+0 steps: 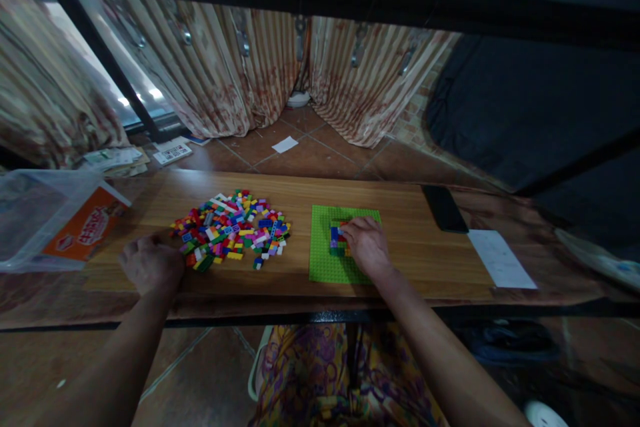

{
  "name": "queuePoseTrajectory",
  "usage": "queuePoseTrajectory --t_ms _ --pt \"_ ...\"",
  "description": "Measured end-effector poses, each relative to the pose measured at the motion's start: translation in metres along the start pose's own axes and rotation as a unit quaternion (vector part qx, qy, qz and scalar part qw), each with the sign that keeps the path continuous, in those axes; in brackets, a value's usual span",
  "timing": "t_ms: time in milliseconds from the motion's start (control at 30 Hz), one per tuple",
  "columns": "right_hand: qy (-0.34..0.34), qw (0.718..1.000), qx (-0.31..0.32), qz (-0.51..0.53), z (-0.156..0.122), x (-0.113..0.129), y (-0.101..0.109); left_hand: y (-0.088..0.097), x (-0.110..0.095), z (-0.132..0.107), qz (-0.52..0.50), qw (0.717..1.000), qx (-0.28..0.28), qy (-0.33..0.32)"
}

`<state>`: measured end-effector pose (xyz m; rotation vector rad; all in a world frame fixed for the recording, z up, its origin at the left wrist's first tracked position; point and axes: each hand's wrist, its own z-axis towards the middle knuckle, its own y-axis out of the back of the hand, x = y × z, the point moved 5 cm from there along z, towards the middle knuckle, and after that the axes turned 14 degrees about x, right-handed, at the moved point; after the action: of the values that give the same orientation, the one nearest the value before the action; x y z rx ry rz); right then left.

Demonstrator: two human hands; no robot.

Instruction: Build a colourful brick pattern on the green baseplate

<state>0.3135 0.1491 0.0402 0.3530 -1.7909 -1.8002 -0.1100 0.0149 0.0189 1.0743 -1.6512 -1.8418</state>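
A green baseplate [325, 260] lies on the wooden table [410, 260], with a small stack of coloured bricks [336, 237] built on it. My right hand [367, 245] rests on the plate, fingers curled against the right side of that stack. A heap of loose coloured bricks [233, 227] is spread to the left of the plate. My left hand [150, 263] sits on the table at the heap's lower left edge, fingers curled under; what they hold, if anything, is hidden.
A clear plastic bag with an orange printed sheet [85, 227] lies at the table's left end. A black phone [444, 208] and a white paper slip [501, 258] lie at the right. Curtains and a tiled floor are beyond the table.
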Motion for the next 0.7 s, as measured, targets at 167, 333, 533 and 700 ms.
queuePoseTrajectory --t_ms 167,333,533,700 --pt "-0.006 1.000 -0.011 0.009 -0.002 0.001 0.001 0.000 0.000 0.000 0.007 1.000 -0.001 -0.010" --pt "-0.005 0.998 -0.034 0.048 -0.006 0.002 0.004 0.003 -0.004 -0.002 0.008 1.000 0.010 -0.006" --pt "-0.046 0.983 -0.106 0.144 -0.013 -0.020 0.007 0.002 -0.002 -0.002 -0.014 1.000 0.006 0.003" --pt "-0.150 0.941 -0.133 0.272 -0.020 -0.055 -0.006 -0.001 0.002 0.000 -0.026 1.000 0.004 0.007"
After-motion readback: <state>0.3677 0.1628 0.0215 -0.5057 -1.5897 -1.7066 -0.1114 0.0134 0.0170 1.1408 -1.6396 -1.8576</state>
